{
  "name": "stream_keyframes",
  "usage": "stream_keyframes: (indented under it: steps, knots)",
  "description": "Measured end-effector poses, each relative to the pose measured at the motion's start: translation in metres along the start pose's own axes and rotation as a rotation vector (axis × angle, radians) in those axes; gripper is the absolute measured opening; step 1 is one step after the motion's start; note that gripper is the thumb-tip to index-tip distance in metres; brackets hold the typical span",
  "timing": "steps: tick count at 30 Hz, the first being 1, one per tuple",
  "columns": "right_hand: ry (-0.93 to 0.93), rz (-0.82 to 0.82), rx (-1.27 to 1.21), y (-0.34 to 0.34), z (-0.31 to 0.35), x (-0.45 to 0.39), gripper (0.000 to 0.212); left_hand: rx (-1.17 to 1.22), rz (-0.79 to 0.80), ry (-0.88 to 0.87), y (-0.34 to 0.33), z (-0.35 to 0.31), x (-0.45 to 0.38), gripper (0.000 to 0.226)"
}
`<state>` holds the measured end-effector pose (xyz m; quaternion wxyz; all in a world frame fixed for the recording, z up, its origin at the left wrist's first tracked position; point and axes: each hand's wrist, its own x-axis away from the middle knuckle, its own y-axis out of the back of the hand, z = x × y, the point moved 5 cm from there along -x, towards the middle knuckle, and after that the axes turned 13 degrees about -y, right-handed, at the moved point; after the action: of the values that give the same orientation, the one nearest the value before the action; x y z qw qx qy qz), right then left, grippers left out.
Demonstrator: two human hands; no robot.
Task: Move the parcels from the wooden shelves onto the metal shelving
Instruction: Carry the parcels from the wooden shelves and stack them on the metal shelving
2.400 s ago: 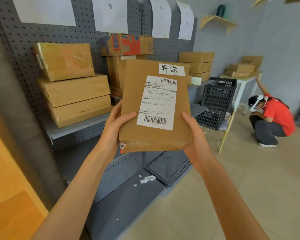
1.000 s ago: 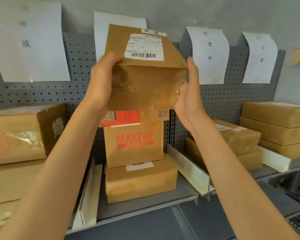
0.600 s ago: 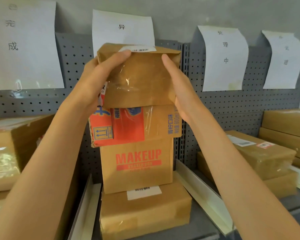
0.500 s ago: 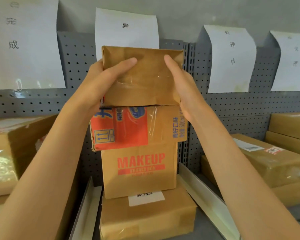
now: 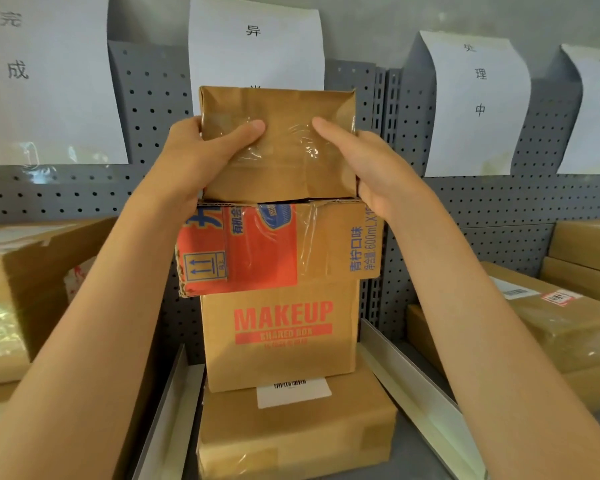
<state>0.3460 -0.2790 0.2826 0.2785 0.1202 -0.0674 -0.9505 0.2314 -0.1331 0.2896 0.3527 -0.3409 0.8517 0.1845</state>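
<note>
Head view: both hands grasp a brown parcel [image 5: 278, 143] from either side, the left hand [image 5: 201, 157] with its thumb laid across the taped front, the right hand [image 5: 364, 161] likewise. Directly below the grip the parcel sits on an orange-printed carton [image 5: 278, 247], which tops a MAKEUP box [image 5: 279, 334] on the metal shelving [image 5: 420, 455].

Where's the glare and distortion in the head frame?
Head view: glare on the clear tape across the held parcel between left hand and right hand, and on the wrapped box at left; wide-angle bends the pegboard and forearms toward the edges; centre text stays sharp.
</note>
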Motion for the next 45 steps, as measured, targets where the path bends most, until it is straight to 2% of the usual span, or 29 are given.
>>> stream_keyframes:
  steps: [3, 5, 9, 15, 21, 29, 32, 37, 45]
  knots:
    - [0.052, -0.045, -0.067, 0.002, -0.001, 0.007, 0.042, -0.101, -0.058, -0.081, 0.004, -0.004, 0.006, 0.055]
    - [0.104, -0.092, -0.073, 0.006, -0.003, 0.015, 0.040, -0.187, -0.099, -0.150, 0.007, -0.010, 0.013, 0.062]
    - [0.169, -0.156, -0.020, 0.010, -0.006, 0.049, 0.065, -0.338, -0.151, -0.265, 0.010, -0.026, 0.038, 0.068]
    - [0.229, -0.269, 0.061, 0.013, -0.040, 0.108, 0.059, -0.586, -0.189, -0.379, 0.009, -0.037, 0.105, 0.063]
    - [0.254, -0.269, 0.244, -0.003, -0.097, 0.162, 0.051, -0.803, -0.028, -0.457, -0.004, -0.025, 0.197, 0.046]
    - [0.287, -0.202, 0.733, -0.037, -0.170, 0.233, 0.046, -1.172, 0.224, -0.329, 0.008, 0.000, 0.306, 0.033]
    - [0.298, -0.167, 0.841, -0.049, -0.188, 0.258, 0.042, -1.287, 0.280, -0.304, 0.023, 0.000, 0.338, 0.024]
    - [0.339, -0.144, 0.896, -0.069, -0.200, 0.287, 0.038, -1.308, 0.304, -0.231, 0.052, -0.007, 0.379, 0.026]
    - [0.431, -0.031, 0.821, -0.148, -0.186, 0.320, 0.032, -1.323, 0.213, -0.062, 0.141, -0.027, 0.417, 0.030]
